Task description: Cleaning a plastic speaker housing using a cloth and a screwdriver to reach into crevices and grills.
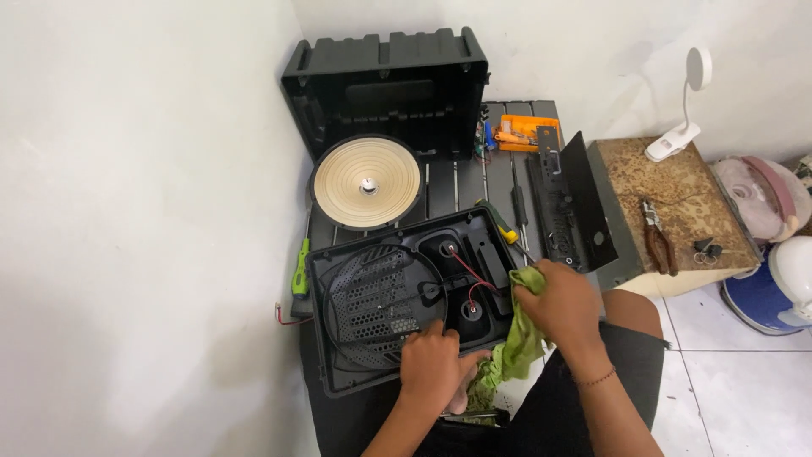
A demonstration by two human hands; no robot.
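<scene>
A black plastic speaker front panel (338, 279) with a round perforated grille (372, 296) and red wires (467, 272) lies face down in front of me. My left hand (433, 366) presses flat on its near edge, holding it still. My right hand (562, 306) grips a crumpled green cloth (520, 338) at the panel's right edge. The cloth hangs down past the panel towards my lap.
A cream speaker cone (366, 182) leans behind the panel, against a black cabinet shell (389, 85). A green-handled screwdriver (299, 269) lies at the left. An orange tray (529, 131), a black plate (579, 203), pliers (658, 237) and a white clip lamp (681, 106) sit at the right.
</scene>
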